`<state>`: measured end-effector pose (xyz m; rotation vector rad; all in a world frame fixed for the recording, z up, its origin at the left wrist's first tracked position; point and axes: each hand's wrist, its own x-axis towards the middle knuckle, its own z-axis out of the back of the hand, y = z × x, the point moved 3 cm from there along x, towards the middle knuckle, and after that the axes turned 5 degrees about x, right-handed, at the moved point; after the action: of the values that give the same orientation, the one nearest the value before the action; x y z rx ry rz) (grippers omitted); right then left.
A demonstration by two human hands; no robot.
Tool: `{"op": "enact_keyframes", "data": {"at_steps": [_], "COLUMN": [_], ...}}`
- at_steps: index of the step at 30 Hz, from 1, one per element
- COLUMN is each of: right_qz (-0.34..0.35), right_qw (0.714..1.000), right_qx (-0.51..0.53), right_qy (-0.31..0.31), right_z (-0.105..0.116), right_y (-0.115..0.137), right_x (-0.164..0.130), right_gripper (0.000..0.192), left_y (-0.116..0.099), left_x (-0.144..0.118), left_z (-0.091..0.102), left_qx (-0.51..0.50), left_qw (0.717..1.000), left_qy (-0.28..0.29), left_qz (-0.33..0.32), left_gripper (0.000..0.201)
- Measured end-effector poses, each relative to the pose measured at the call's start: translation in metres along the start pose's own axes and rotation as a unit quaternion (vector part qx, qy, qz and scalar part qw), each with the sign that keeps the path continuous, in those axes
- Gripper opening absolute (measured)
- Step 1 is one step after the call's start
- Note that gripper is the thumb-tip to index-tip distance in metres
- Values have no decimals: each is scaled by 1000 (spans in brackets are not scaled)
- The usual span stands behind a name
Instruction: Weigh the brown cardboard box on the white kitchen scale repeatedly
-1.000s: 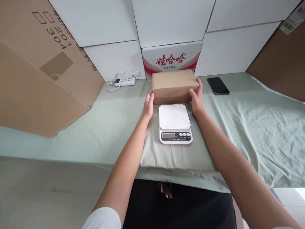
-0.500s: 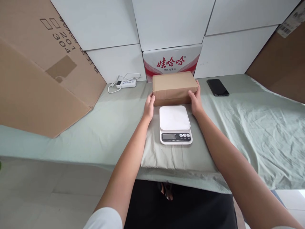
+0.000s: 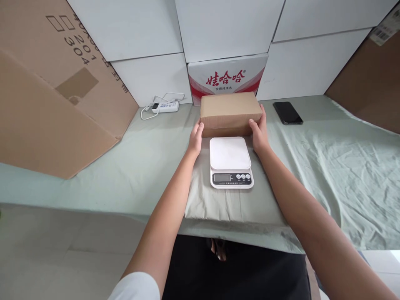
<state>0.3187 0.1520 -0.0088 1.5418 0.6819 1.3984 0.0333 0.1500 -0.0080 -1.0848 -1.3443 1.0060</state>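
A closed brown cardboard box (image 3: 229,111) is held between my two hands, just behind the scale. My left hand (image 3: 196,137) grips its left end, thumb on the front edge and the other fingers mostly hidden. On the right end, my right hand (image 3: 259,131) has its thumb on the front face and its fingers along the side. Between my forearms lies a white kitchen scale (image 3: 230,154) with a bare platform, a small display and round buttons. I can make out no digits on the display.
Behind the held box stands a white and red carton (image 3: 225,73) with red lettering. A white power strip (image 3: 165,107) with a cable lies back left, a black phone (image 3: 288,113) back right. Large brown cardboard (image 3: 56,121) stands at left. Green cloth (image 3: 140,175) covers the table.
The view has shifted slightly. Both hands keep their hold on the cardboard box, which stays behind the scale with no clear movement.
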Motion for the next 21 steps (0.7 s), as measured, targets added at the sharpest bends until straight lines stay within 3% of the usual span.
{"op": "enact_keyframes", "data": {"at_steps": [8, 13, 18, 21], "right_qz": [0, 43, 95, 123], "right_qw": [1000, 999, 995, 990], "right_qx": [5, 2, -39, -60], "right_qy": [-12, -20, 2, 20], "right_z": [-3, 4, 29, 44], "right_y": [5, 31, 90, 106], "right_x": [-2, -6, -41, -82], "right_gripper": [130, 125, 109, 103], "left_y": [-2, -28, -78, -90], "left_x": [-2, -12, -59, -102], "left_z": [-1, -4, -1, 8], "left_qx": [2, 21, 50, 81], "left_qw": [1000, 999, 991, 989], "left_qy": [4, 12, 28, 22], "left_qz": [3, -46, -122, -124], "left_gripper": [88, 93, 82, 77]}}
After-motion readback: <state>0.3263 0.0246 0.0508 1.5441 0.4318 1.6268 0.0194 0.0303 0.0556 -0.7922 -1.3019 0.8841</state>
